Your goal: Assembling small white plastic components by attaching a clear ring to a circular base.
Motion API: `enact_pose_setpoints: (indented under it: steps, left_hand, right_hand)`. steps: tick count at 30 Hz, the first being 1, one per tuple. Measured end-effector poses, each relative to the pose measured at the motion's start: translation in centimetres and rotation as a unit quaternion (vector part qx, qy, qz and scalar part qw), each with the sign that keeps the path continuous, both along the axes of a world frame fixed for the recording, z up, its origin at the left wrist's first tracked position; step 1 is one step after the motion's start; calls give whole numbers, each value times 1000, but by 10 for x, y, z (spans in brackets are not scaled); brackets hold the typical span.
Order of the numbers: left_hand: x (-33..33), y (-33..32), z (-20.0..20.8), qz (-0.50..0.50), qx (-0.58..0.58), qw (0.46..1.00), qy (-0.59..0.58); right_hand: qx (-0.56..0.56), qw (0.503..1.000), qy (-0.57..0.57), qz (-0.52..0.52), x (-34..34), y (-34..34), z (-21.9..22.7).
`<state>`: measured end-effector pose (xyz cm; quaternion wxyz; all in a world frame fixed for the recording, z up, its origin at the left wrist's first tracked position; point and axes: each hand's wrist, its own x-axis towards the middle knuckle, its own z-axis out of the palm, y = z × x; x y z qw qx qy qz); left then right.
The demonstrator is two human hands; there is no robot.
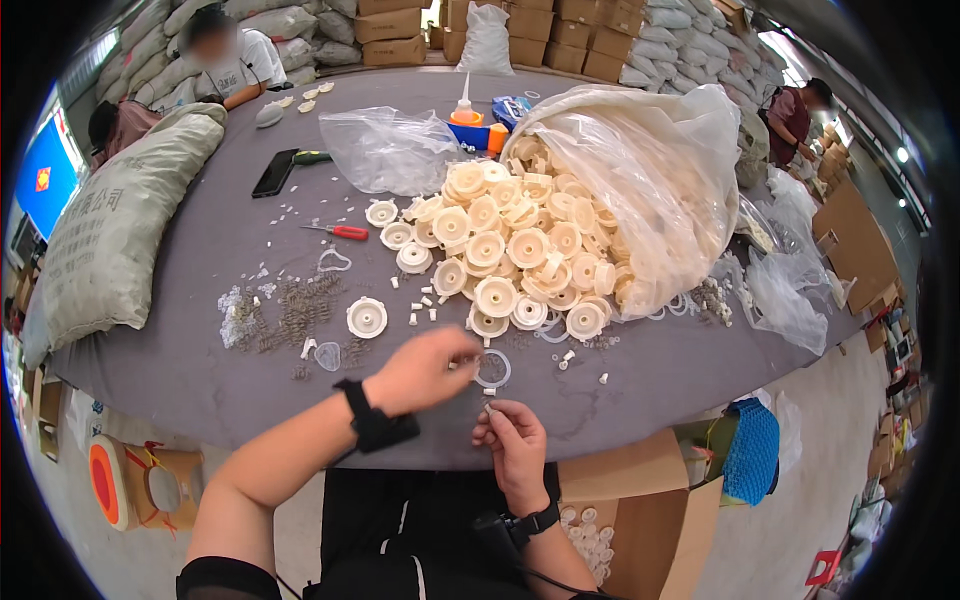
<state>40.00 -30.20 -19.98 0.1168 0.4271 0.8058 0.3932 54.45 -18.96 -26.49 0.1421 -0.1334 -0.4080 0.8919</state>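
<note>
My left hand point(432, 368) is over the middle of the table, its fingers curled and smeared by motion, so what they hold is unclear. Close to the table's near edge, my right hand point(515, 440) pinches a small pale plastic piece point(490, 408) between thumb and fingertips. Between the two hands lie a translucent ring point(492, 368) and a tiny white plug-like part point(489, 392). Beyond them, a heap of cream-coloured round plastic caps point(527, 247) spills from a large clear bag point(650, 170). One white cap point(367, 317) sits apart, left of the heap.
Small springs point(305, 305) and clear bits point(238, 315) are scattered at left. A red-handled screwdriver point(348, 232), a phone point(274, 173) and a glue bottle point(464, 105) lie farther back. A full sack point(130, 225) stands left. An open carton point(640, 520) is below the table edge. Other people work behind.
</note>
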Motion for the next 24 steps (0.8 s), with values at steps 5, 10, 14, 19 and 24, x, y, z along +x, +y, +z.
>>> enact_pose_setpoints:
  steps: [5,10,14,19,24]
  left_hand:
    - [-53,55,-15,111,27,982,154]
    - [-52,63,-14,93,-36,968,229]
    - [-47,51,-9,117,40,985,122]
    - [0,24,13,126,137,982,-26]
    - [42,-4,9,95,244,930,-257]
  right_hand:
    - [-38,999,21,-17,0,1,-5]
    - [-49,998,31,-23,1,2,-8]
    - [-15,998,38,-40,-2,2,-2]
    - [53,995,65,-61,-9,3,22]
    - [76,995,40,-54,-12,-5,32]
